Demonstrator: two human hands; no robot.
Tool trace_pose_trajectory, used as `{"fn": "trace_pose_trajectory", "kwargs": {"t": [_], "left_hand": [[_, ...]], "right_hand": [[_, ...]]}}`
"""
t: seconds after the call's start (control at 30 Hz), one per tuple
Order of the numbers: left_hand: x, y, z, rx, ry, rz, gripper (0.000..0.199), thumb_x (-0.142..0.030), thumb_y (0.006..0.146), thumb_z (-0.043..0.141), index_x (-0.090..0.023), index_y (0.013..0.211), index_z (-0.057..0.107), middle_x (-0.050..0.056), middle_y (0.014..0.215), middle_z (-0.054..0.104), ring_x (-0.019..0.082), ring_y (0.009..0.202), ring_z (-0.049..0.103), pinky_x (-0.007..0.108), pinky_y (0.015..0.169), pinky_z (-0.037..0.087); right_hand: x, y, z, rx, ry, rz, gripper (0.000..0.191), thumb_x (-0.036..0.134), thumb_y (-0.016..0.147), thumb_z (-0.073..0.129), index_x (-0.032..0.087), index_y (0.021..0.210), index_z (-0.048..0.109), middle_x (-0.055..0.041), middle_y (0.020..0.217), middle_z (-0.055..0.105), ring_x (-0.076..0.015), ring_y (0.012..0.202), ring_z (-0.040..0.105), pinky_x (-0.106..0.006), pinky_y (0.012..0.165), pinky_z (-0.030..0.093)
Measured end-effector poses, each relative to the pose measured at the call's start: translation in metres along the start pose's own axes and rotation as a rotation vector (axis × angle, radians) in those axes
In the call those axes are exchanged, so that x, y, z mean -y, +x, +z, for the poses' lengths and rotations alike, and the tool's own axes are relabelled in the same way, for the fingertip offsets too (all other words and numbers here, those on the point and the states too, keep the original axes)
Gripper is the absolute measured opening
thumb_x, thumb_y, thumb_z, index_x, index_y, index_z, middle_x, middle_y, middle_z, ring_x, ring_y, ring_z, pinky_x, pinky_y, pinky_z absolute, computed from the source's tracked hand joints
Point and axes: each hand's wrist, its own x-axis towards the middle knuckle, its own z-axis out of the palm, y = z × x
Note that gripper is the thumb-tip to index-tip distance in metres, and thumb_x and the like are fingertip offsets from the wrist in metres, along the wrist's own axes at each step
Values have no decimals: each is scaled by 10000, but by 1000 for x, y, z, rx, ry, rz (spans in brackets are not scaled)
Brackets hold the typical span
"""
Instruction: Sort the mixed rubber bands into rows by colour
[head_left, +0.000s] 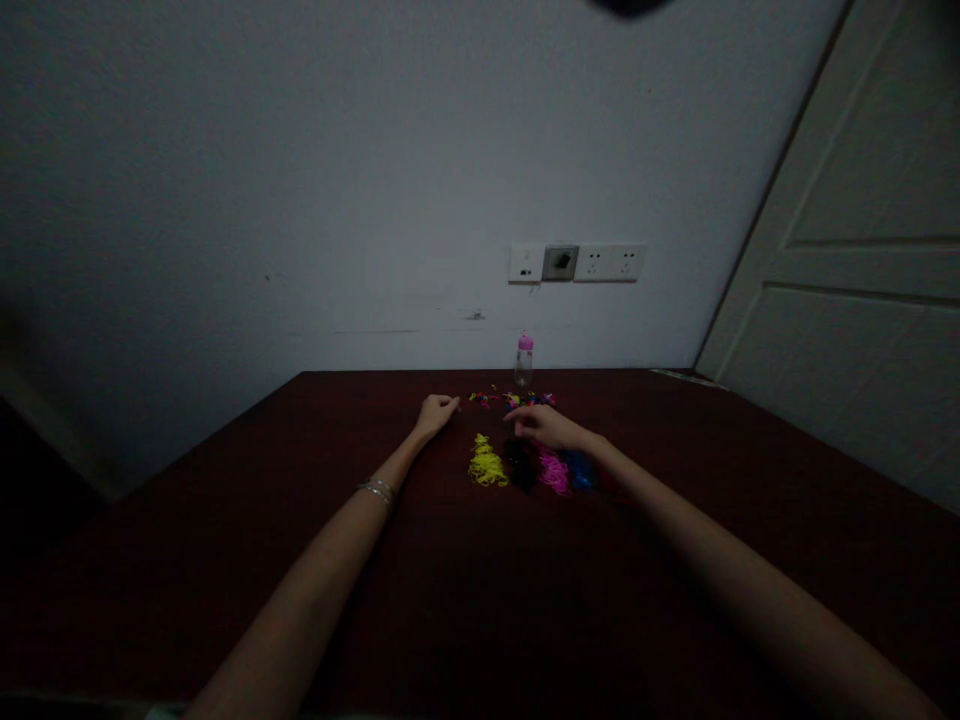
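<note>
My left hand [438,411] rests on the table left of the scattered bands, thumb and fingers pressed together. Whatever it may pinch is too small to make out. Over the black pile [521,464] hovers my right hand [553,428], one finger stretched out to the left and another bent downward, with nothing visible held. Small elastic-looking bands lie sorted by colour: a yellow pile [487,466], the black one, a pink pile [554,472] and a blue pile [580,469] partly under my right wrist. Mixed coloured bands [517,400] are strewn behind my right hand, with a smaller scatter [482,398] to their left.
A clear bottle with a pink top [524,362] stands near the back edge of the dark red table [450,590]. Behind rises a pale wall with sockets [609,262]. A panelled door [862,260] is at the right. The light is dim.
</note>
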Motion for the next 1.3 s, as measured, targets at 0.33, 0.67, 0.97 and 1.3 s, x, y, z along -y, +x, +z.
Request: {"fn": "trace_pose_trajectory", "kwargs": {"t": [0.33, 0.67, 0.97, 1.3], "left_hand": [[2, 1, 1, -1, -12, -6, 396, -424, 766, 461, -115, 667, 687, -3, 457, 517, 121, 505, 467, 220, 518, 323], [2, 1, 2, -6, -45, -28, 331, -379, 739, 506, -113, 754, 701, 15, 555, 595, 124, 550, 510, 217, 545, 366], [0, 5, 2, 16, 144, 9, 227, -270, 723, 555, -119, 796, 709, 57, 727, 659, 143, 670, 569, 228, 643, 412], [-38, 17, 15, 238, 498, 120, 238, -275, 757, 552, -228, 945, 690, 61, 948, 671, 194, 877, 602, 245, 727, 437]], "right_hand": [[-37, -21, -27, -233, -89, 69, 271, 231, 793, 520, 175, 1014, 665, -65, 962, 688, -180, 856, 621, -303, 800, 477], [-129, -91, -54, -392, -473, 407, 404, 320, 868, 400, 114, 1139, 617, -137, 1175, 611, -232, 1101, 552, -330, 965, 393], [-133, -101, -45, -369, -557, 472, 457, 395, 897, 329, 140, 1128, 629, -142, 1221, 581, -242, 1175, 499, -349, 987, 369], [-122, -103, -44, -392, -530, 461, 405, 360, 901, 351, 165, 1116, 634, -126, 1203, 596, -238, 1186, 487, -351, 996, 355]]}}
